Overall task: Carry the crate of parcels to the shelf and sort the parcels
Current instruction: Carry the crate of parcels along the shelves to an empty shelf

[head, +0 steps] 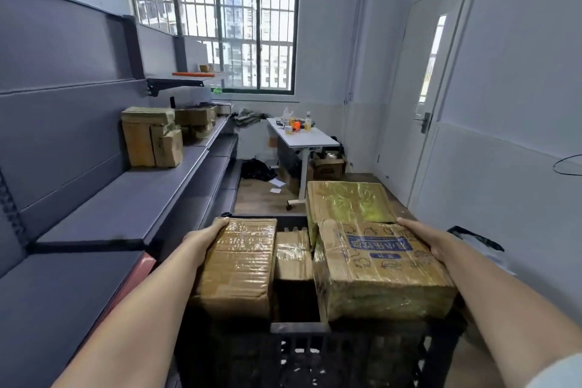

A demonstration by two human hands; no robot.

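A black plastic crate [299,353] sits low in front of me, filled with several taped cardboard parcels. My left hand [206,238] grips the left side of a brown parcel [239,264] at the crate's left. My right hand [431,241] holds the right edge of a larger parcel with blue print [378,271]. Behind that one stands another big parcel [346,201], and a small parcel [293,255] lies between the two I hold. The grey shelf [132,205] runs along my left.
Several parcels [151,135] are stacked further along the shelf. A white table [302,135] with bottles stands under the window, with a cardboard box [327,165] and a black bag [256,168] on the floor. A white door [434,98] is at the right.
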